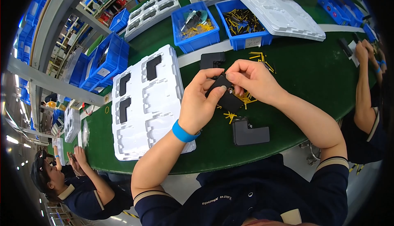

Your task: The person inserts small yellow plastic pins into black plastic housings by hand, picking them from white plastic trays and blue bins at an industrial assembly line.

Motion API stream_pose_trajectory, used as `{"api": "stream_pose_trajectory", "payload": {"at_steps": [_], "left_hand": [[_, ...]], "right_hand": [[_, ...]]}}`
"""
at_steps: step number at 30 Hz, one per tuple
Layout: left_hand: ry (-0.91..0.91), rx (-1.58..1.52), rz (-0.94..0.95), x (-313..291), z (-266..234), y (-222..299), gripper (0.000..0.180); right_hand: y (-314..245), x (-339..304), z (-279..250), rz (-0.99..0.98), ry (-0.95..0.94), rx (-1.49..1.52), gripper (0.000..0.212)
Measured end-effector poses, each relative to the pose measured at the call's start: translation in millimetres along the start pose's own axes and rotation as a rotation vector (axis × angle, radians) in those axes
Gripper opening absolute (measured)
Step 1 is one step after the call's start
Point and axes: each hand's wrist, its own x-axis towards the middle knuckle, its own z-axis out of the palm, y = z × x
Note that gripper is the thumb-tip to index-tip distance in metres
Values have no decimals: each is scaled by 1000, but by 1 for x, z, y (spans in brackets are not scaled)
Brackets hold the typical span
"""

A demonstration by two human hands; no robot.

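Over the green table, my left hand point(201, 100) is closed around a black L-shaped part point(230, 101), its thumb lying on the face of the part. My right hand point(256, 82) pinches at the upper edge of that part; what sits between its fingertips is too small to make out. Small yellow strips point(247, 98) lie scattered under and beside the hands. A second black L-shaped part point(251, 134) rests flat on the table nearer to me, and another dark part point(210, 60) lies just beyond my left fingers.
A white moulded tray point(164, 98) with several black parts stands left of my hands. Farther off are a blue bin point(179, 37) of bags and yellow strips, a blue bin point(240, 42) of black and yellow pieces, and stacked white trays point(283, 14). Co-workers sit at left and right.
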Motion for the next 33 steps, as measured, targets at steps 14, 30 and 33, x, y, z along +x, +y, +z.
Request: {"api": "stream_pose_trajectory", "payload": {"at_steps": [14,30,33], "left_hand": [[-40,-122,-190,4,-7,6,35],[94,2,-70,-21,-76,49,28],[271,125,-115,-56,-130,27,29]], "right_hand": [[2,3,-19,-506,-49,-550,15],[-10,2,-119,-3,1,-619,13],[-2,3,-112,-56,-69,-772,13]]}}
